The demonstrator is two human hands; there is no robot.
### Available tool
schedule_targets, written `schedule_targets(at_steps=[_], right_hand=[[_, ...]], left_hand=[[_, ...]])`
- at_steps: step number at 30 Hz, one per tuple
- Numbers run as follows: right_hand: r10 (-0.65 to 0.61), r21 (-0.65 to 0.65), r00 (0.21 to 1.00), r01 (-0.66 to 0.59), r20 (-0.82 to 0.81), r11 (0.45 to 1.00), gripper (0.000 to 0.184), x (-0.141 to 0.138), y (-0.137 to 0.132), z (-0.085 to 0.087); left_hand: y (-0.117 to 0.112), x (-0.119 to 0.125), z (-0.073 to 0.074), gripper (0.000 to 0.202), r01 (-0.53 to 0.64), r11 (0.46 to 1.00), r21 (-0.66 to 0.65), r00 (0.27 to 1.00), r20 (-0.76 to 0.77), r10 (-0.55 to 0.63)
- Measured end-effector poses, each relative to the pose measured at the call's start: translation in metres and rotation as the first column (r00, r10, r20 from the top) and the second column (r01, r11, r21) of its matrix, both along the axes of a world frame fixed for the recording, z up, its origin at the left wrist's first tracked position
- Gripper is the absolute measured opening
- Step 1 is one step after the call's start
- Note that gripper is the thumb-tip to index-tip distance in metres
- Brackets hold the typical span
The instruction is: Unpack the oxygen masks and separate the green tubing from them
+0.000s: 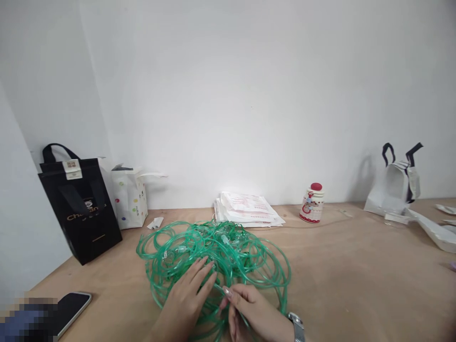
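Observation:
A large tangled pile of translucent green tubing (265, 259), with clear plastic connectors among its loops, lies on the table in front of me. My left hand (187, 294) rests on the near left side of the pile, its fingers stretched out over the coils. Just to its right, my right hand (249, 308) pinches a length of the green tubing between thumb and fingers. Part of that length is hidden behind the fingers. A watch (296, 325) with a metal band is on my right wrist.
Behind the pile, a stack of white printed packets (249, 211) lies by the wall. A red-lidded jar (312, 204) stands right of it. At left are a black bag (83, 213), a dotted white bag (130, 197) and a phone (73, 308). A white bag (388, 190) stands far right.

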State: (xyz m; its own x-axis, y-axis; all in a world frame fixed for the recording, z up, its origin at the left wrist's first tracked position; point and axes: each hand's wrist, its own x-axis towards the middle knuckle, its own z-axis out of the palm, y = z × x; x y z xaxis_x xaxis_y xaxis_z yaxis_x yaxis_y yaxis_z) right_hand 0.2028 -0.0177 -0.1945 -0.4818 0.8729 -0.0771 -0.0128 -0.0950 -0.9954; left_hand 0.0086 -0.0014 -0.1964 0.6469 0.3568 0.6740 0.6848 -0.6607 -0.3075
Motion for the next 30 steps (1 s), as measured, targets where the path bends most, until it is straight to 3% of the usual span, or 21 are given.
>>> schedule_targets(at_steps=[3,7,10,12,14,16,18,20,22,24,27,28,30], right_hand=[[-0.021,-0.025,0.999,0.022,0.035,0.999,0.054,-0.008,0.001,-0.009],[-0.046,-0.003,0.991,0.046,0.125,0.999,0.054,-0.01,-0.002,-0.007],[-0.15,0.164,0.959,0.113,0.239,0.98,0.051,-0.01,-0.007,-0.001],[-0.214,0.336,0.928,0.105,0.306,0.936,0.051,-0.01,-0.01,0.002],[-0.228,0.418,0.913,0.072,0.338,0.906,0.051,-0.009,-0.01,0.002],[-0.154,0.31,0.938,0.053,0.311,0.949,0.051,-0.008,-0.01,0.001],[-0.024,0.112,0.981,0.003,0.191,0.994,0.052,-0.007,-0.007,0.0],[0.08,-0.012,0.996,-0.079,0.041,0.997,0.053,-0.007,-0.005,0.0],[0.105,-0.016,0.994,-0.106,-0.034,0.994,0.054,-0.007,-0.002,0.001],[0.063,0.005,0.998,-0.063,-0.005,0.998,0.054,-0.007,-0.001,0.004],[-0.078,0.168,0.98,0.047,0.183,0.985,0.053,-0.006,-0.004,0.006],[-0.133,0.268,0.957,0.061,0.258,0.961,0.053,-0.005,-0.007,0.005],[-0.187,0.48,0.903,-0.024,0.386,0.877,0.049,-0.001,-0.016,0.002]], left_hand=[[-0.002,0.001,0.001,0.035,0.028,1.0,-0.006,0.999,-0.037,-0.028],[0.002,-0.001,0.0,0.034,0.059,0.998,-0.017,0.998,-0.01,-0.059],[0.005,0.0,0.0,0.035,0.043,0.998,-0.04,0.999,0.03,-0.041],[0.005,0.001,0.001,0.036,0.047,0.998,-0.046,0.998,0.04,-0.045],[0.005,0.001,0.002,0.036,0.07,0.996,-0.054,0.997,0.027,-0.069],[0.005,0.0,0.003,0.035,0.096,0.993,-0.068,0.995,0.001,-0.096],[0.005,-0.001,0.003,0.034,0.084,0.993,-0.081,0.996,-0.015,-0.086],[0.004,0.0,0.0,0.036,0.047,0.996,-0.074,0.999,-0.012,-0.048],[0.004,0.002,-0.003,0.037,0.012,0.999,-0.046,1.0,0.004,-0.012],[0.004,0.006,-0.006,0.037,0.002,1.0,-0.005,1.0,0.022,-0.002],[0.005,0.009,-0.008,0.036,-0.001,1.0,0.018,1.0,0.023,0.0],[0.007,0.008,-0.009,0.037,0.002,1.0,0.013,1.0,0.011,-0.002],[0.014,-0.001,-0.009,0.04,-0.01,1.0,0.018,1.0,0.01,0.01]])
